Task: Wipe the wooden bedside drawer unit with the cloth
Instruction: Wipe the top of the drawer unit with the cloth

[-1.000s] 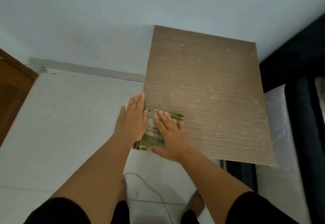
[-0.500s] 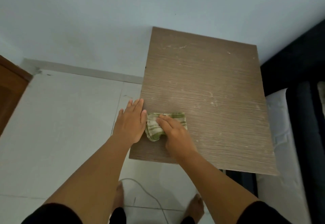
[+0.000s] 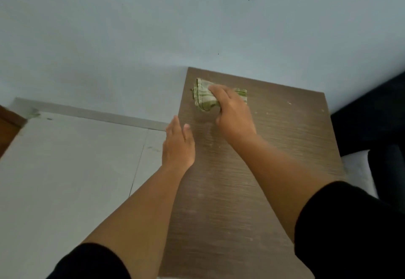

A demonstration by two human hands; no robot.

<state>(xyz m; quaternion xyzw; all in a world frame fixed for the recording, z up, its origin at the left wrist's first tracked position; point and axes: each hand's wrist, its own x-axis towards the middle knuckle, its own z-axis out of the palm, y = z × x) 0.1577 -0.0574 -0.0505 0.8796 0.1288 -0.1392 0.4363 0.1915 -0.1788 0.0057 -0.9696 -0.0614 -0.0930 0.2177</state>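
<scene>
Pale wall, tiled floor; wooden bedside drawer unit [image 3: 274, 169] top dusty. Right hand [image 3: 232, 112] presses green checked cloth [image 3: 203, 96] at far-left corner. Left hand [image 3: 178, 145] flat, empty, on left edge. Most of top looks unwiped.

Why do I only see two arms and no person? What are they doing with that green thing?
The camera sits on the person's head and looks down, so you see only their own arms, as if through their eyes. The brown board is the top of a wooden bedside drawer unit, standing against a pale wall. The right hand presses a green striped cloth near the unit's far left corner to wipe it. The left hand is open and holds nothing; it lies flat at the unit's left edge. Small pale specks dot the wood. The grey part on the left is the floor.
</scene>
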